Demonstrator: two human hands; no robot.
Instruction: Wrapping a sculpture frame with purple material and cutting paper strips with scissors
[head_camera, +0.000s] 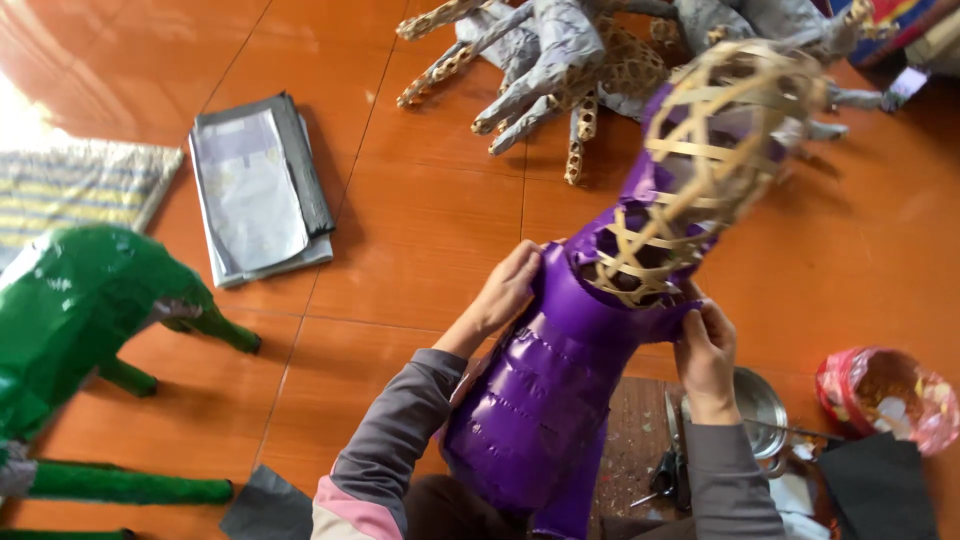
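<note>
left hand (506, 288): fingers pressed flat against the left edge of the purple paper-covered animal frame (545, 400), not closed round it.
right hand (706, 350): pinching the purple paper's right edge below the bare woven bamboo head (715, 140).
frame: upright in the lap, centre.
open floor (420, 230): orange tiles, between a paper stack (255, 190) and grey figures (560, 60).
left edge: green figure (80, 310).
right: scissors (668, 470), metal bowl (757, 400).

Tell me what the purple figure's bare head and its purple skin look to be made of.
Head: woven strips, seemingly bamboo or cane, tan and matte; open lattice gaps show through. Skin: glossy purple paper or foil, probably glued in overlapping pieces; it shines and shows creases and seams. The left hand and right hand press it at the neck.
</note>
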